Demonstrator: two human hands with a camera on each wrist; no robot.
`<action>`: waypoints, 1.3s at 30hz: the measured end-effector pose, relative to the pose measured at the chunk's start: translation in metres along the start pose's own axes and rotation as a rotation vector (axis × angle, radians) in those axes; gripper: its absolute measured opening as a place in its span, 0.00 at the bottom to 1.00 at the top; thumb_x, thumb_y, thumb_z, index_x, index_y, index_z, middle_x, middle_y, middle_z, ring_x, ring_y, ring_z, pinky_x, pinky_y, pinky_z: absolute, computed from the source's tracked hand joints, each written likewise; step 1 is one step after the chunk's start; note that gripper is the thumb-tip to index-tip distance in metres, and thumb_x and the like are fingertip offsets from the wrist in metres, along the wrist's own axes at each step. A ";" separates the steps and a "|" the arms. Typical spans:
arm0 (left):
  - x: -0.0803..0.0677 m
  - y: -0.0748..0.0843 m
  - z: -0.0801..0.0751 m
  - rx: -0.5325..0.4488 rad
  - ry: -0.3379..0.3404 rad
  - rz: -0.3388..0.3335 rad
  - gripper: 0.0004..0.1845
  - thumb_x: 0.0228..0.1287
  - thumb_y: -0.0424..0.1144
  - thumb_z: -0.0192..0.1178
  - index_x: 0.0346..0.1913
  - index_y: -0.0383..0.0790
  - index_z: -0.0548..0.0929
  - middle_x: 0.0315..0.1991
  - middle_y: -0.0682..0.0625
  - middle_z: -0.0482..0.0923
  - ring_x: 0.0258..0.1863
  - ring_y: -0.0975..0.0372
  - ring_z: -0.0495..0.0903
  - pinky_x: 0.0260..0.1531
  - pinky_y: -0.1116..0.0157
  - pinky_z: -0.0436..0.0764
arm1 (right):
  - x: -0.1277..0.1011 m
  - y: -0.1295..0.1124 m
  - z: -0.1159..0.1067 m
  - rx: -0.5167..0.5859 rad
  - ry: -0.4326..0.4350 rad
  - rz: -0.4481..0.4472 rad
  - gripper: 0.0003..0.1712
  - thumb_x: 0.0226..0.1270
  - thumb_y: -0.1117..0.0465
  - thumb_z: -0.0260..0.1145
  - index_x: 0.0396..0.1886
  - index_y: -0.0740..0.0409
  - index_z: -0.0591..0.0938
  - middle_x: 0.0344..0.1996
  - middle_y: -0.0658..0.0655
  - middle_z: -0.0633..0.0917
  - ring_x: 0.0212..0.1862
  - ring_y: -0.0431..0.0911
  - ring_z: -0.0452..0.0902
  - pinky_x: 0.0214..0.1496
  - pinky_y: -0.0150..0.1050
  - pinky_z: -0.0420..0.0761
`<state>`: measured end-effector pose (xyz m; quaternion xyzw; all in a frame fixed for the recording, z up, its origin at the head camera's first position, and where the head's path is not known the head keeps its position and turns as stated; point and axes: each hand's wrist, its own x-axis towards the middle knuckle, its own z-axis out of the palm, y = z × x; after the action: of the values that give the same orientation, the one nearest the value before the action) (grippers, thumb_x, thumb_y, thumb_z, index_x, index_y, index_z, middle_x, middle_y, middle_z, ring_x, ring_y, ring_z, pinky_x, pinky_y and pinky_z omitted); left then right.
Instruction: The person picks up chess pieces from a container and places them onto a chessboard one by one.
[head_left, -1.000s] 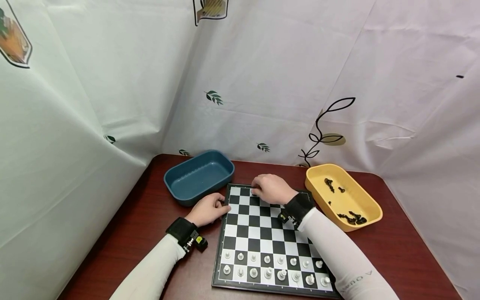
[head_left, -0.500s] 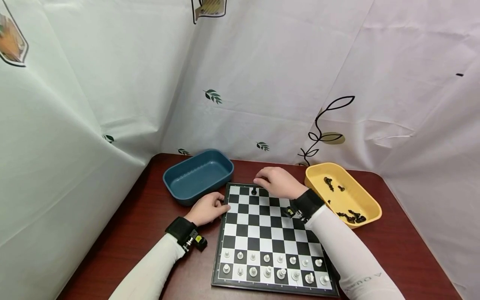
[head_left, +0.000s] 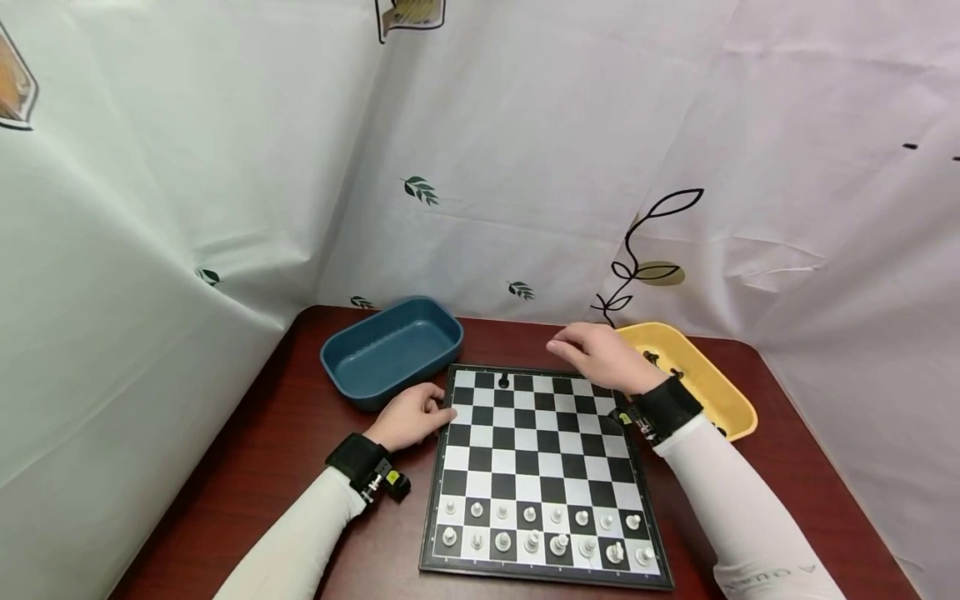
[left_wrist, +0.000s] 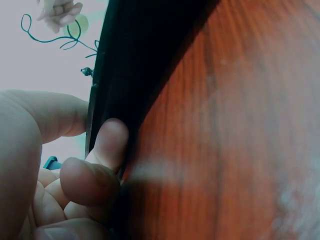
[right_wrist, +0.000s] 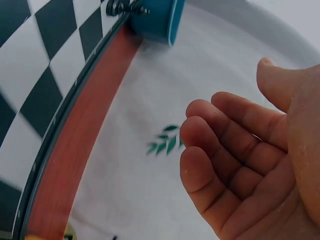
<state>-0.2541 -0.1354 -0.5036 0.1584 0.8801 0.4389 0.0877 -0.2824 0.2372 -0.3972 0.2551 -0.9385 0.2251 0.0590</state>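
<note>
Left hand: the left hand (head_left: 408, 415) rests on the tabletop (head_left: 285, 433) at the left edge of the chessboard (head_left: 536, 467); the left wrist view shows its curled fingers (left_wrist: 107, 142) pressed against the board's dark rim, so the grip is closed on that edge.
Right hand: the right hand (head_left: 600, 354) hovers above the far right corner of the board, just beside the yellow tray (head_left: 731, 400); the right wrist view shows the palm bare and the fingers (right_wrist: 225, 140) loosely bent, the grip apart and holding nothing.
Black piece: a single black piece (head_left: 503, 381) stands upright on the far row of the board, near its left end, apart from both hands.
White pieces: the white pieces (head_left: 543, 533) stand in two rows on the near side of the board.
Yellow tray: it sits on the tabletop to the right of the board, with a few black pieces (head_left: 663, 362) lying inside, partly hidden by the right wrist.
Blue tray: the blue tray (head_left: 390, 350) lies beyond the board's far left corner, near the left hand.
Backdrop: a white printed curtain (head_left: 525, 167) hangs behind the tabletop.
</note>
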 end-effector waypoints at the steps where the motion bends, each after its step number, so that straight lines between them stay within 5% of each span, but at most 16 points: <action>1: 0.000 0.000 0.000 0.001 0.002 0.005 0.26 0.77 0.47 0.72 0.65 0.30 0.81 0.25 0.54 0.81 0.16 0.62 0.77 0.26 0.62 0.79 | -0.003 0.003 -0.003 0.001 0.003 0.008 0.19 0.89 0.46 0.64 0.56 0.53 0.92 0.45 0.50 0.91 0.45 0.45 0.85 0.50 0.51 0.85; 10: 0.001 0.000 -0.001 0.013 0.003 -0.006 0.26 0.77 0.47 0.72 0.64 0.30 0.81 0.25 0.53 0.81 0.16 0.62 0.77 0.25 0.63 0.79 | -0.026 0.033 -0.026 -0.060 0.057 0.070 0.20 0.90 0.46 0.63 0.50 0.54 0.92 0.37 0.50 0.87 0.39 0.47 0.80 0.46 0.51 0.82; 18: 0.002 -0.006 -0.001 -0.003 0.007 0.038 0.29 0.76 0.51 0.72 0.63 0.28 0.81 0.25 0.54 0.81 0.15 0.62 0.78 0.23 0.63 0.79 | -0.045 0.059 -0.045 -0.070 0.081 0.119 0.22 0.91 0.47 0.62 0.54 0.58 0.92 0.45 0.56 0.91 0.45 0.52 0.86 0.51 0.56 0.83; 26: 0.004 -0.015 0.000 -0.011 0.008 0.097 0.31 0.76 0.53 0.71 0.62 0.26 0.80 0.25 0.53 0.81 0.15 0.60 0.78 0.21 0.62 0.78 | -0.055 0.085 -0.052 -0.106 0.081 0.158 0.21 0.90 0.47 0.62 0.54 0.58 0.91 0.33 0.52 0.85 0.40 0.50 0.80 0.49 0.54 0.78; 39: -0.001 0.002 0.000 0.011 0.012 -0.020 0.27 0.77 0.47 0.72 0.65 0.30 0.81 0.25 0.53 0.81 0.16 0.62 0.77 0.25 0.63 0.78 | -0.063 0.127 -0.040 -0.146 0.033 0.208 0.15 0.87 0.52 0.67 0.47 0.57 0.92 0.31 0.49 0.85 0.35 0.46 0.78 0.44 0.49 0.77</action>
<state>-0.2527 -0.1349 -0.5021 0.1473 0.8845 0.4342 0.0862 -0.2921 0.3812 -0.4255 0.1476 -0.9727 0.1652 0.0693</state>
